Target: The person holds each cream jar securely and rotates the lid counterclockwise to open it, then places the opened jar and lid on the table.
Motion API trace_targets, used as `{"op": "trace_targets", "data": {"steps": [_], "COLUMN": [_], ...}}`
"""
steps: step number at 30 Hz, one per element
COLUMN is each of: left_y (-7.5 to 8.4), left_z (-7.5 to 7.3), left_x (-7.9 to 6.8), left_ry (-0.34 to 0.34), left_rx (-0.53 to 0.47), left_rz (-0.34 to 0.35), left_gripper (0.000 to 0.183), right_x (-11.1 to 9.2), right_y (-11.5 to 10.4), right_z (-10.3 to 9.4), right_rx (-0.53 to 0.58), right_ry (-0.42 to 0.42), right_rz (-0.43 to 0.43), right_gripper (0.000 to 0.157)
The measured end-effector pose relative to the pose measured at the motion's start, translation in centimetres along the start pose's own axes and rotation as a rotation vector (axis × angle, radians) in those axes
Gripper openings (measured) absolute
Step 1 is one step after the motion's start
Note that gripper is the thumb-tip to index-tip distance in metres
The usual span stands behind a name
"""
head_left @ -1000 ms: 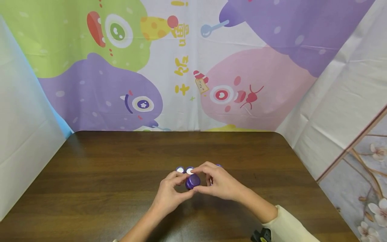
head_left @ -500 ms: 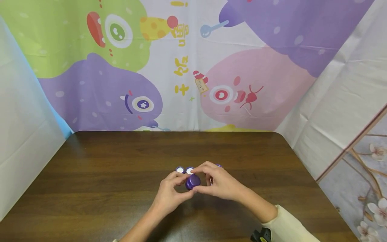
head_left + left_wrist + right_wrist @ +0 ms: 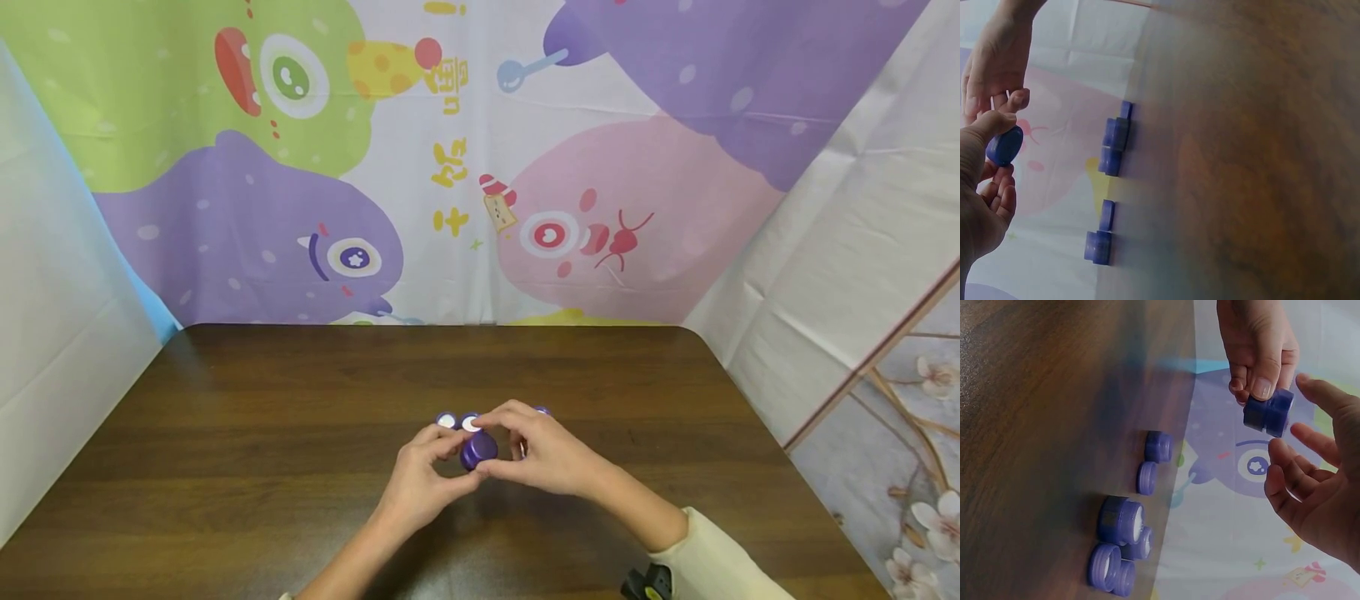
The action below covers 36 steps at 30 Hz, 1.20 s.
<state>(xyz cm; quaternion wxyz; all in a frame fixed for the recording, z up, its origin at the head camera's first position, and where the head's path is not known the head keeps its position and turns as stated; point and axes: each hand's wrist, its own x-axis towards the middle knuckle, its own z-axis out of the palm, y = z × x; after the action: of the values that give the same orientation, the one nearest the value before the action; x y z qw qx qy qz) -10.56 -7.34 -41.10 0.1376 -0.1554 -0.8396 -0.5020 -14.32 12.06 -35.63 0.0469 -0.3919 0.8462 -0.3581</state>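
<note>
My left hand (image 3: 422, 473) pinches a small round purple jar (image 3: 1259, 414) between thumb and fingers, over the table. The jar's flat purple lid (image 3: 483, 447) is on it and faces right. Close around that lid, my right hand (image 3: 551, 450) has its thumb and forefinger spread apart; in the right wrist view, narrow gaps show between these fingertips and the lid. From the left wrist side, the jar appears as a dark disc between the left thumb (image 3: 1001, 122) and the fingers below it. The left palm hides part of the jar there.
Beyond the hands, on the brown wooden table (image 3: 300, 400), sit several purple jars and lids: a larger white-centred jar (image 3: 1121, 520), a smaller jar (image 3: 1159, 447), a loose lid (image 3: 1146, 478) and an upturned lid (image 3: 1105, 567). A cartoon-printed curtain (image 3: 420, 250) hangs behind.
</note>
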Motion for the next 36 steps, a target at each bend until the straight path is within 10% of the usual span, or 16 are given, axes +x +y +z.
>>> {"op": "trace_targets", "data": {"steps": [36], "left_y": [0.06], "left_z": [-0.01], "left_x": [0.05], "left_ry": [0.01], "left_rx": [-0.016], "left_rz": [0.039], "left_gripper": [0.042], "right_x": [0.08], "right_y": [-0.27], "right_z": [-0.14], "right_rx": [-0.026], "right_ry": [-0.011], "right_rz": [-0.004], "right_gripper": [0.034]}}
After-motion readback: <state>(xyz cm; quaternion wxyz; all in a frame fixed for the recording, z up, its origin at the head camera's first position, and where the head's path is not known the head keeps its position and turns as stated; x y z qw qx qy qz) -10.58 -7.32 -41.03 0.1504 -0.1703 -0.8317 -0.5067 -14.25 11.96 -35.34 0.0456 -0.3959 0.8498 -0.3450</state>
